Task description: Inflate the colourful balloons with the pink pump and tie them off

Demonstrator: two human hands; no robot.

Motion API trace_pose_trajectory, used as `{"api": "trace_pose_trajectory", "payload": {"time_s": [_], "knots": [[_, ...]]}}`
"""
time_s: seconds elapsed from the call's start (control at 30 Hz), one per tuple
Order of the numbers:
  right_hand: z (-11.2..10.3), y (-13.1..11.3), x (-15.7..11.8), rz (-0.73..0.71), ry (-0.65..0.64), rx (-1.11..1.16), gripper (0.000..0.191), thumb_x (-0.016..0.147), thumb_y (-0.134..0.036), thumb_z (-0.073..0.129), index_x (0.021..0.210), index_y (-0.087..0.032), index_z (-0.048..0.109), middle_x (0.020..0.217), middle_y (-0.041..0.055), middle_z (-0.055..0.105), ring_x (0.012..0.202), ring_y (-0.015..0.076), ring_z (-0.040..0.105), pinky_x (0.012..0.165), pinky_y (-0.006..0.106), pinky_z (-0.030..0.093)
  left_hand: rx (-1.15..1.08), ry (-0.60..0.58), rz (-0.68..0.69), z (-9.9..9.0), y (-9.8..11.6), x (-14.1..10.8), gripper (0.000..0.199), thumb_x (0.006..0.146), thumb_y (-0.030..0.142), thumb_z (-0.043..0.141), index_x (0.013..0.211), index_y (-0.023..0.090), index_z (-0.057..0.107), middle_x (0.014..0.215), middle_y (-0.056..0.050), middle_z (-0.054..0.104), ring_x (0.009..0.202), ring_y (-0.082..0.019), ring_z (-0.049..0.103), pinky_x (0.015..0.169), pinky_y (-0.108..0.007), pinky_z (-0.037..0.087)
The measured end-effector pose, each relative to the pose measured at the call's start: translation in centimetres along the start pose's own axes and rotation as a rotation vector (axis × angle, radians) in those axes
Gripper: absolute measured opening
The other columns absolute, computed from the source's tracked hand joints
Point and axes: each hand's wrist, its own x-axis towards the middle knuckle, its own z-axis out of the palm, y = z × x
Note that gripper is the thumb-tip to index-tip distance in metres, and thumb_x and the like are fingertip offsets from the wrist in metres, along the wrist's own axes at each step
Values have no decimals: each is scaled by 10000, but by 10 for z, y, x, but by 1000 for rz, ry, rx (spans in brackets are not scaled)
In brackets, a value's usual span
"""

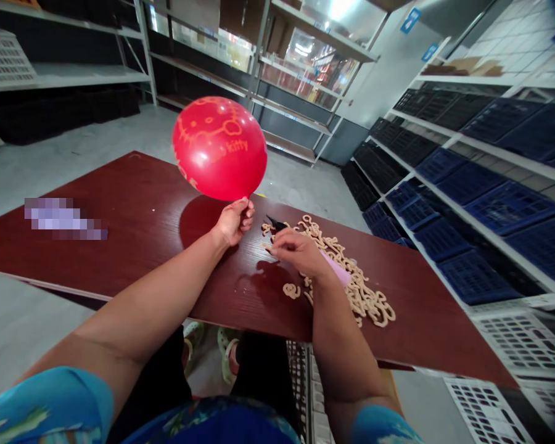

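My left hand (235,221) is closed round the neck of an inflated red balloon (219,148), which stands up above the table. The balloon has an orange cartoon print with the letters "kitty". My right hand (298,250) hovers over the near side of a pile of beige curly cord-like pieces (374,303), fingers pinched together. Something small and pale shows at its fingertips, too small to name. Just beyond those fingers lies a black pointed object (276,224), partly hidden by them. A pink cylindrical object (337,269) lies in the pile, partly covered by my right wrist.
The dark red-brown table (134,259) has a blurred-out lilac patch (60,217) at its left. One loose coil (291,290) sits apart from the pile. Shelves with blue crates (476,277) stand at right, metal racks (259,80) behind. White crates (483,410) are below the table's right end.
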Motion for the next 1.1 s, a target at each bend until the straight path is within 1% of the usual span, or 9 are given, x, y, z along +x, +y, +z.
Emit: {"api": "trace_pose_trajectory", "payload": {"time_s": [0.1, 0.27, 0.33, 0.4, 0.53, 0.67, 0.8, 1.0, 1.1], "knots": [[-4, -9, 4, 29, 239, 411, 174, 723, -375, 567, 803, -223, 542, 842, -13, 605, 411, 41, 431, 351, 189, 308, 7, -19, -19, 2, 1, -1, 195, 813, 310, 473, 705, 150, 445, 527, 47, 364, 350, -26, 279, 329, -149, 133], [-3, -7, 8, 132, 305, 600, 229, 708, -408, 591, 833, -236, 504, 637, -67, 570, 352, 45, 386, 324, 184, 306, 61, -36, -22, 4, -1, -5, 182, 798, 303, 513, 733, 135, 492, 571, 24, 444, 349, -16, 294, 319, -142, 140], [0, -2, 9, 132, 354, 531, 224, 704, -410, 599, 827, -237, 530, 543, -88, 516, 330, 45, 349, 323, 187, 280, 100, -41, -5, 6, -2, -7, 182, 794, 303, 528, 748, 127, 515, 600, 7, 493, 350, -15, 314, 315, -141, 150], [5, 1, 10, 90, 407, 361, 200, 696, -397, 613, 798, -227, 581, 525, -77, 519, 361, 56, 382, 373, 205, 327, 147, -47, 7, 8, -3, -9, 186, 791, 305, 539, 764, 121, 535, 652, -20, 553, 352, -15, 335, 313, -144, 172], [14, 1, 8, -90, 351, -132, 150, 731, -345, 581, 782, -232, 665, 728, -2, 630, 625, 125, 547, 635, 273, 444, 266, -80, 13, 12, -6, -13, 220, 774, 323, 566, 808, 106, 582, 754, -74, 633, 354, -21, 364, 304, -157, 226], [18, -2, 7, -197, 288, -423, 184, 808, -290, 490, 835, -243, 666, 821, 26, 622, 761, 148, 557, 731, 283, 439, 434, -153, 6, 13, -13, -17, 274, 764, 371, 572, 829, 110, 625, 572, -38, 603, 331, -45, 387, 309, -169, 282], [19, -3, 7, -213, 325, -543, 196, 830, -268, 464, 835, -242, 657, 802, 27, 595, 756, 144, 550, 725, 266, 431, 602, -249, -48, 15, -20, -20, 294, 767, 411, 552, 738, 125, 614, 376, 14, 483, 298, -70, 406, 326, -170, 306], [22, -3, 5, -192, 412, -546, 186, 828, -336, 483, 860, -225, 629, 811, 29, 613, 757, 151, 562, 709, 255, 424, 750, -289, -18, 11, -21, -19, 293, 796, 380, 508, 646, 143, 591, 412, 5, 496, 319, -63, 394, 358, -172, 285], [18, 1, 7, -164, 448, -501, 214, 827, -384, 483, 857, -221, 619, 804, 30, 633, 754, 155, 569, 726, 267, 425, 838, -267, 100, 6, -20, -14, 258, 787, 324, 524, 607, 150, 586, 461, 11, 486, 396, -65, 402, 422, -176, 303]]}}
